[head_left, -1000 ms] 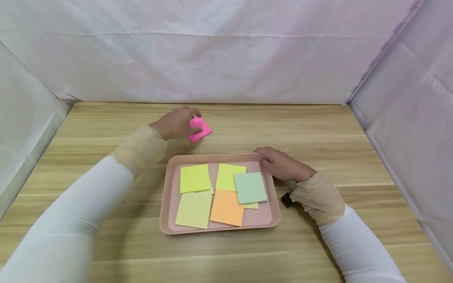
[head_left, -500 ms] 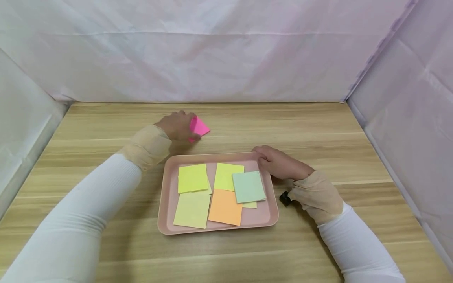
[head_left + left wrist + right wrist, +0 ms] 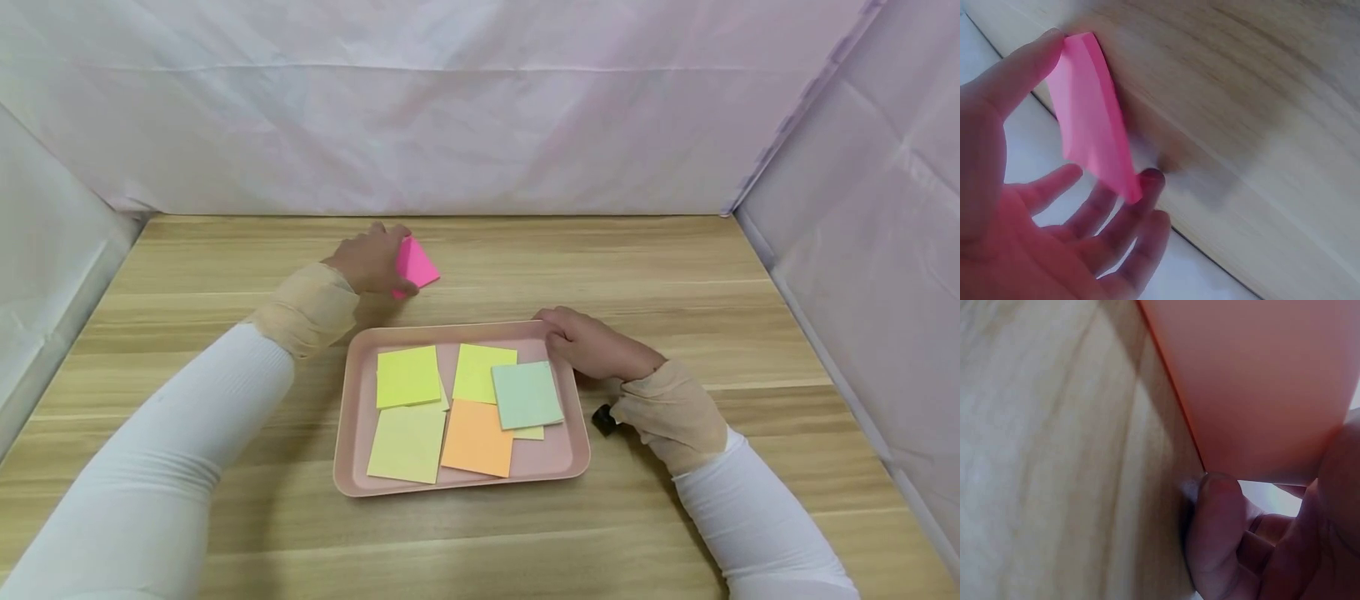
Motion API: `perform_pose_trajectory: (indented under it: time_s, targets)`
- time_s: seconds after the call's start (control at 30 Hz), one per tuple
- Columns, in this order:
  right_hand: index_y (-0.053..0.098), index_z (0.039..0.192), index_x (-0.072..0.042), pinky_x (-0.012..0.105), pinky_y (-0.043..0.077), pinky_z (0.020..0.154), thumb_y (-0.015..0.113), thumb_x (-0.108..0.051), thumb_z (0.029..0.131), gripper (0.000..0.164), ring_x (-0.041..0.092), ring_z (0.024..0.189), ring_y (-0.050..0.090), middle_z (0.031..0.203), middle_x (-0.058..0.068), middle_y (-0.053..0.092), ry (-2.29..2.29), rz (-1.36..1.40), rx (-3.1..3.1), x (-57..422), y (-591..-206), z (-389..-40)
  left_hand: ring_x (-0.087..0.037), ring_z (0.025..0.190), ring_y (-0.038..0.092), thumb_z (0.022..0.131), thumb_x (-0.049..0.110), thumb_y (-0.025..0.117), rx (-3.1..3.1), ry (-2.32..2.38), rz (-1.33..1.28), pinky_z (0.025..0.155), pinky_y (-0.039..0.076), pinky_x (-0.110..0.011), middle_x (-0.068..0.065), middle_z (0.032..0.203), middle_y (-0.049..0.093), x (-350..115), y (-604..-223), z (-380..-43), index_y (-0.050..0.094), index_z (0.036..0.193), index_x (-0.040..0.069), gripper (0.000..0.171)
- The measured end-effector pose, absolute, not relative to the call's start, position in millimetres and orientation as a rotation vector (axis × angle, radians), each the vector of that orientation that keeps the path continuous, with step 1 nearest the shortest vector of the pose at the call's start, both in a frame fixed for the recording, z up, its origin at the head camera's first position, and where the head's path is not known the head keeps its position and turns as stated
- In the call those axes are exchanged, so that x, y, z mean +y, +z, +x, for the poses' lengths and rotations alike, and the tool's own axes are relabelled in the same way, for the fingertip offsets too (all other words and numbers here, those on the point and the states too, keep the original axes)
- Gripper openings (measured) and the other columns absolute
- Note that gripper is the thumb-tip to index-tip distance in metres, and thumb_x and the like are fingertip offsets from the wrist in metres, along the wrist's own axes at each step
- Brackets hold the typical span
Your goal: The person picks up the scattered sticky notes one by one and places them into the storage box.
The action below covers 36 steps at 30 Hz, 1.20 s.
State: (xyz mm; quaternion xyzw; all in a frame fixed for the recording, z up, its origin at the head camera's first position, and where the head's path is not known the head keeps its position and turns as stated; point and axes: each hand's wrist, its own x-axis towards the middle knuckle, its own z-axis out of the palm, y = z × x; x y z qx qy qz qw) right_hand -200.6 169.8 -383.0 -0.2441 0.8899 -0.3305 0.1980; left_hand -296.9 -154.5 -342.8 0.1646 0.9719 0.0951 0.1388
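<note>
My left hand (image 3: 369, 260) pinches a pink sticky note pad (image 3: 418, 265) beyond the tray, thumb on one edge and fingers on the opposite one. In the left wrist view the pink pad (image 3: 1088, 106) stands tilted between thumb and fingertips, close over the wood. My right hand (image 3: 596, 343) grips the far right corner of a pink tray (image 3: 465, 485), thumb on the rim; the right wrist view shows curled fingers (image 3: 1213, 519) at the tray's corner. Lying in the tray are yellow pads (image 3: 408, 377), a pale yellow pad (image 3: 407, 446), an orange pad (image 3: 477, 437) and a green pad (image 3: 527, 396).
A small black object (image 3: 604, 420) shows beside the right wrist, right of the tray. White cloth walls (image 3: 465, 142) enclose the wooden table (image 3: 675, 267) at the back and both sides.
My left hand has closed on the pink pad, tilted it up and shifted it slightly left. The right hand keeps its hold on the tray corner.
</note>
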Motion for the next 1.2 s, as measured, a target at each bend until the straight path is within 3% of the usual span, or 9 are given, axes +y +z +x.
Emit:
perform_pose_trajectory:
  time_s: [0.2, 0.33, 0.6, 0.97, 1.2]
  targets:
    - [0.056, 0.117, -0.014, 0.042, 0.045, 0.082, 0.037, -0.006, 0.098, 0.028, 0.021, 0.094, 0.05, 0.104, 0.007, 0.057, -0.913, -0.68, 2.491, 170.3, -382.3, -201.0, -0.038, 0.089, 0.053, 0.066, 0.034, 0.081, 2.845, 0.282, 0.475, 0.075, 0.052, -0.053, -0.025, 0.112, 0.042, -156.8, -341.5, -297.5, 0.038, 0.134, -0.001, 0.087]
    - [0.056, 0.115, -0.015, 0.041, 0.045, 0.081, 0.037, -0.007, 0.098, 0.027, 0.021, 0.093, 0.05, 0.102, 0.006, 0.057, -0.915, -0.668, 2.491, 170.2, -381.7, -201.2, -0.041, 0.093, 0.051, 0.067, 0.033, 0.08, 2.854, 0.272, 0.492, 0.08, 0.048, -0.056, -0.027, 0.115, 0.041, -157.9, -339.5, -296.8, 0.038, 0.135, -0.001, 0.087]
    - [0.057, 0.113, -0.015, 0.04, 0.045, 0.08, 0.037, -0.007, 0.098, 0.027, 0.021, 0.092, 0.05, 0.1, 0.006, 0.057, -0.931, -0.651, 2.478, 171.6, -380.5, -200.9, -0.038, 0.093, 0.056, 0.071, 0.026, 0.075, 2.883, 0.265, 0.6, 0.076, 0.049, -0.058, -0.021, 0.104, 0.061, -160.2, -339.2, -297.7, 0.042, 0.132, 0.004, 0.073]
    - [0.056, 0.111, -0.015, 0.038, 0.044, 0.077, 0.037, -0.007, 0.098, 0.025, 0.021, 0.089, 0.05, 0.096, 0.006, 0.057, -0.937, -0.652, 2.471, 175.8, -383.4, -202.3, -0.035, 0.096, 0.051, 0.075, 0.013, 0.072, 2.874, 0.402, 0.63, 0.082, 0.048, -0.052, -0.023, 0.11, 0.056, -160.3, -341.4, -296.6, 0.037, 0.136, -0.001, 0.071]
    - [0.057, 0.107, -0.012, 0.039, 0.044, 0.074, 0.037, -0.005, 0.097, 0.024, 0.022, 0.084, 0.05, 0.089, 0.008, 0.056, -0.958, -0.707, 2.464, 178.7, -380.8, -200.5, -0.035, 0.092, 0.051, 0.077, 0.011, 0.069, 2.898, 0.45, 0.662, 0.078, 0.048, -0.052, -0.023, 0.108, 0.054, -162.4, -343.2, -296.3, 0.037, 0.136, 0.002, 0.068]
